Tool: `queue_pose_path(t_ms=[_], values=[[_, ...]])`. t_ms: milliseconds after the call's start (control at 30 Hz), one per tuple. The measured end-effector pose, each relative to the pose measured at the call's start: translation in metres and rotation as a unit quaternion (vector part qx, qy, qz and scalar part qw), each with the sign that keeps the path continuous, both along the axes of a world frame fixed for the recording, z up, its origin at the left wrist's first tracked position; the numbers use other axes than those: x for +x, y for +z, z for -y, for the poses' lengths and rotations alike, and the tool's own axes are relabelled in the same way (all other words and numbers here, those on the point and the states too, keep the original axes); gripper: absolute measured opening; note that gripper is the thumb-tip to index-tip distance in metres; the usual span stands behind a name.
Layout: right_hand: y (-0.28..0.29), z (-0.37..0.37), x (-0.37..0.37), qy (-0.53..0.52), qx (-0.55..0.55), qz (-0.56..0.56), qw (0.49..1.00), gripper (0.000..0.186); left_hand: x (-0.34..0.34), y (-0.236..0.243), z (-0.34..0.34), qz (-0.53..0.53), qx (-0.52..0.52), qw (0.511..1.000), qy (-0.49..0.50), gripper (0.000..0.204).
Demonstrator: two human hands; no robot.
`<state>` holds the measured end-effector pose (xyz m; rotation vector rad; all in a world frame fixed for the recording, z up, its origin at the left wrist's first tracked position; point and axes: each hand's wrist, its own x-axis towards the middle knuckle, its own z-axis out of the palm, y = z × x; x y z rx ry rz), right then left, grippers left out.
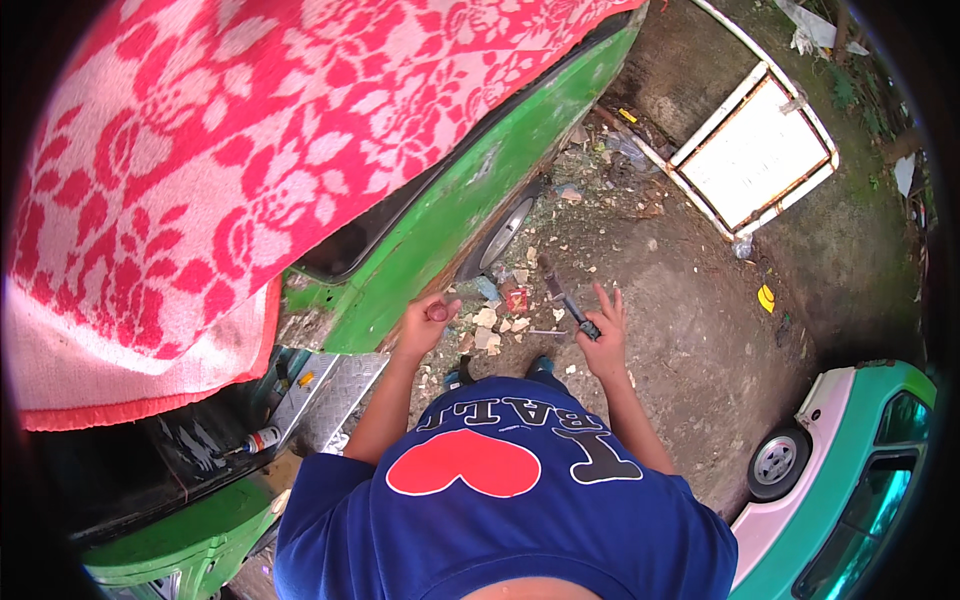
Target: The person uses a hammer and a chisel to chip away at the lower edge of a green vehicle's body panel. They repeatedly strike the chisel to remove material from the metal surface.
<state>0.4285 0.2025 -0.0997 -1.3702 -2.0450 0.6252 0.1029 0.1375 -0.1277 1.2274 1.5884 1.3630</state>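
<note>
My left hand (422, 325) is closed around a round reddish-brown handle (437, 311), its end facing up. The rest of that tool is blurred, so its kind is unclear. It is beside the lower edge of a worn green car body (440, 210) with scraped, rusty patches. In my right hand (606, 338) is a narrow tool with a flat metal blade and dark handle (572, 308), pinched between thumb and forefinger while other fingers stretch out. Its blade points away from me, over the ground between my hands.
A red-and-pink floral blanket (230, 150) covers the car's top. Broken pale chips (488, 318) litter the ground by the car wheel (508, 232). A white door frame (755, 150) lies far right. A teal-and-pink vehicle (850, 450) stands near right, a spray can (262, 439) at left.
</note>
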Motion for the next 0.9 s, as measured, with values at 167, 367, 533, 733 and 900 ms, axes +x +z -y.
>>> queue_pose_path(t_ms=[167,367,533,733,900], values=[[-0.002,-0.023,0.054,-0.022,0.0,-0.013,1.0,0.017,0.042,0.001,-0.043,-0.037,0.013,0.999,-0.015,0.039],[-0.013,-0.051,0.139,-0.036,-0.038,-0.125,0.991,0.018,0.113,0.002,-0.096,-0.041,0.0,0.999,-0.015,0.038],[-0.022,-0.061,0.206,-0.075,-0.149,-0.173,0.971,0.013,0.17,0.005,-0.128,-0.042,0.02,0.998,-0.035,0.037],[-0.022,-0.072,0.248,-0.137,-0.235,-0.265,0.925,0.009,0.219,0.003,-0.15,-0.003,-0.009,0.998,-0.055,0.036],[-0.033,-0.085,0.264,-0.145,-0.207,-0.243,0.937,0.01,0.231,0.001,-0.167,0.005,-0.033,0.996,-0.085,0.028]])
